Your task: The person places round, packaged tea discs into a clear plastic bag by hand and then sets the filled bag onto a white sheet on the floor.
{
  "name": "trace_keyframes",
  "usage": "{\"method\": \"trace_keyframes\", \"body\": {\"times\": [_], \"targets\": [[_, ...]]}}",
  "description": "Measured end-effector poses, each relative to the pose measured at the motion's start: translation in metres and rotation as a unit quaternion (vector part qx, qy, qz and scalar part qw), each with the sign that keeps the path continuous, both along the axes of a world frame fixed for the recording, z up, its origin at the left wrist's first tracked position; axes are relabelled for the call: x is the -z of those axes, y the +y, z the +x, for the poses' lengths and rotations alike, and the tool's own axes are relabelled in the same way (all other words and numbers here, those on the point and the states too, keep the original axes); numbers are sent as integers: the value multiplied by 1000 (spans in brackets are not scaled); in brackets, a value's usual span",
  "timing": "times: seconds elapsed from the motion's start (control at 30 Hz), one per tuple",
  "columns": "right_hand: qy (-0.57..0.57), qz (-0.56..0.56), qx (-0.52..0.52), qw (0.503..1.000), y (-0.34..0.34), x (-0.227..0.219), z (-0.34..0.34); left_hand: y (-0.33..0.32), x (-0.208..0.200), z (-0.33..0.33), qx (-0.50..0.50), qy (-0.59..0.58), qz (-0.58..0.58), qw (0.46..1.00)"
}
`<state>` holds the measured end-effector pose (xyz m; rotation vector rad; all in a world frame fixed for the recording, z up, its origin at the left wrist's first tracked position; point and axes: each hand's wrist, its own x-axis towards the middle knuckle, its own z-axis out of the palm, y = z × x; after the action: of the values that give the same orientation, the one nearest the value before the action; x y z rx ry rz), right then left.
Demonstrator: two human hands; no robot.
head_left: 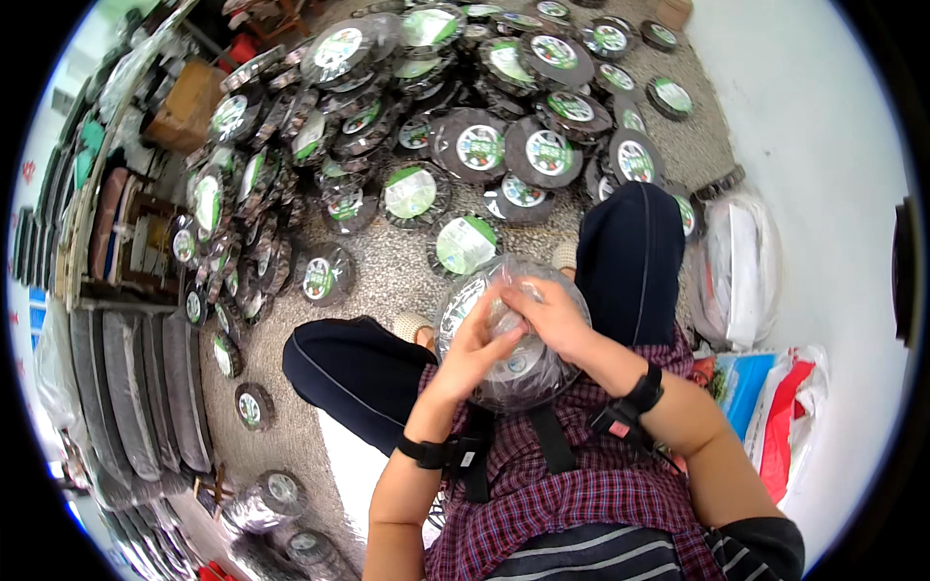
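The disc [528, 392], in clear, shiny film [460, 305], was at the person's lap, between the left leg [354, 373] and the right leg [630, 261], with both hands over its upper face. The step looked like working the film over that face, and doing it well probably called for light, even pressure, with slack drawn toward the middle from both sides so that no crease was left across the label and nothing tore. Keeping the disc level against the lap would likely have helped, since a hard pull from one side could have tipped it. The left hand [475, 334] was partly open, its fingers reaching up and inward and its thumb spread toward the right hand [550, 312]. That one was loosely curled, bent over from the other side, its fingertips meeting the left's above the disc. Neither was clenched; whether either pinched the film between thumb and fingers, one could not tell.
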<state>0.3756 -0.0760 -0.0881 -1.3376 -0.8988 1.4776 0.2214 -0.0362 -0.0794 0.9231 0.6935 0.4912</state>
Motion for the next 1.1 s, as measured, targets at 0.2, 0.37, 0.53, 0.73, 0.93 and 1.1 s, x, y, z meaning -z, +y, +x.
{"method": "trace_keyframes", "body": {"times": [0.2, 0.37, 0.53, 0.73, 0.93, 1.1], "targets": [[-500, 327, -83, 798, 18, -32, 27, -9, 10, -3, -26, 16, 35, 999], [-402, 207, -236, 860, 20, -32, 9, -6, 20, -1, 89, 114, 119, 982], [-410, 122, -307, 850, 29, -40, 34, 0, 5, 0, 120, 24, -8, 992], [-515, 356, -78, 776, -18, -34, 12, 24, 5, -21, 53, -32, -148, 987], [-355, 383, 41, 852, -5, -22, -5, 9, -4, -24, 58, 93, 154, 982], [-341, 300, -30, 890, -5, -28, -15, 6, -26, -18, -45, 290, 651, 700]]}}
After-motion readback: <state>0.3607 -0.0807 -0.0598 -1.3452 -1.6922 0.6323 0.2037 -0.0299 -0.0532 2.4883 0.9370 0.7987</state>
